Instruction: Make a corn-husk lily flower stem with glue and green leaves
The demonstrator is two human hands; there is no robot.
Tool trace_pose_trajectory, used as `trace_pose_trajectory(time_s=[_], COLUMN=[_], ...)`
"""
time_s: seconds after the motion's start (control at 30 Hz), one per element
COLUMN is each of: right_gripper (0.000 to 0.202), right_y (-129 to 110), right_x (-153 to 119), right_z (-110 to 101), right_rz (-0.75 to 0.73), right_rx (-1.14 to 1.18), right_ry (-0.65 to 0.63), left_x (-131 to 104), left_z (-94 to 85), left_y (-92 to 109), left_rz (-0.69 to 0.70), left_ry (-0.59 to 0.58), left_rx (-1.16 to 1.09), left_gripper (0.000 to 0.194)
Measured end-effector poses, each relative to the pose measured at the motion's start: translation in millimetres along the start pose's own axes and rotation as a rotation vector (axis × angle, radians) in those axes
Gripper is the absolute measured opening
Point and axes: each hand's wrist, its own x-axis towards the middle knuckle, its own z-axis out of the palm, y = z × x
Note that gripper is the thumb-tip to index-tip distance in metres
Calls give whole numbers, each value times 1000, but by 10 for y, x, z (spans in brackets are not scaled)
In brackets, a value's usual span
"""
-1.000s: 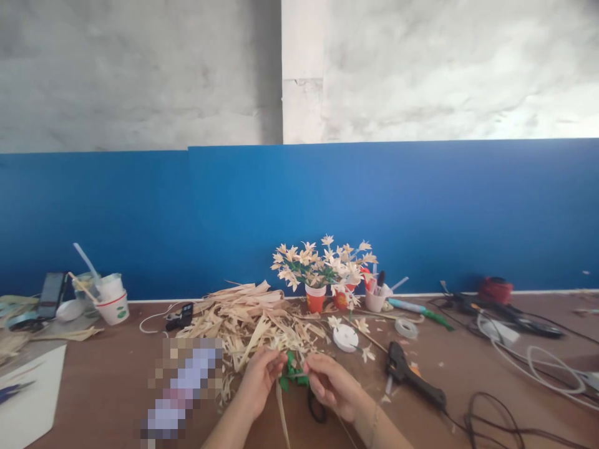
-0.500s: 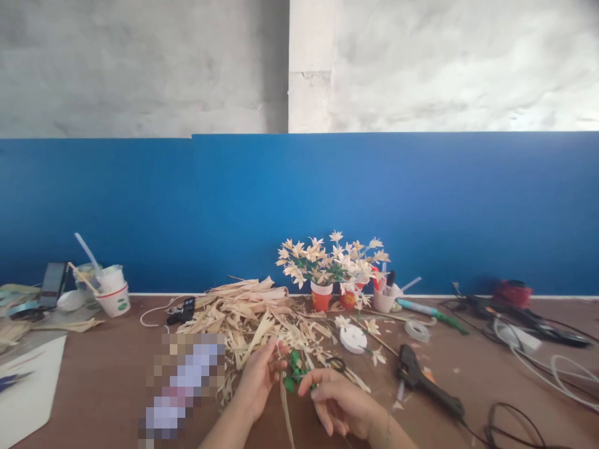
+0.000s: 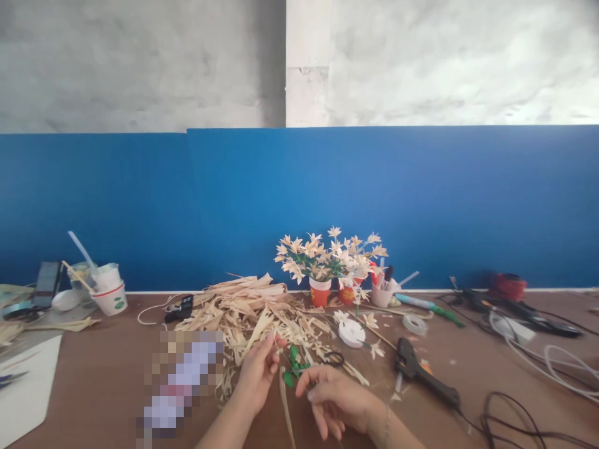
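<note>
My left hand (image 3: 260, 369) is raised over the near edge of a husk pile (image 3: 253, 305), thumb and fingertips pinched together. Something small and pale seems to be at the tips, too small to name. My right hand (image 3: 337, 399) is to its right, palm down, with thumb and forefinger bent toward each other and the other fingers hanging loosely. What its fingertips hold, if anything, cannot be made out. Between the hands are green leaves (image 3: 293, 365), with a long dry husk strip (image 3: 286, 405) below. Black-handled scissors (image 3: 335, 359) lie just beyond my right hand.
Pale flowers (image 3: 322, 252) stand in red paper cups (image 3: 320, 293) at the back. A white spool (image 3: 352, 333) and a glue gun (image 3: 423, 377) with its cord lie to the right. Cables (image 3: 538, 355) spread at far right. White cups (image 3: 111, 298) stand left, above white paper (image 3: 32, 386).
The view has shifted slightly. My left fingers have drawn closer together and a little away from the green leaves. My right hand stays nearly in place, its lower fingers slightly more spread.
</note>
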Motion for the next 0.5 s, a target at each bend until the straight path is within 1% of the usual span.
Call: trace_pose_trajectory(time_s=[0.1, 0.5], right_gripper=[25, 26], right_y=[10, 8], right_x=[-2, 10], right_z=[-7, -7], right_rz=[-2, -5], right_rx=[0, -22], right_ry=[13, 39], left_x=[-6, -4], left_z=[7, 3], left_y=[3, -6], left_rz=[-25, -38], left_ry=[32, 28], left_rx=[-8, -17], left_gripper=[12, 9])
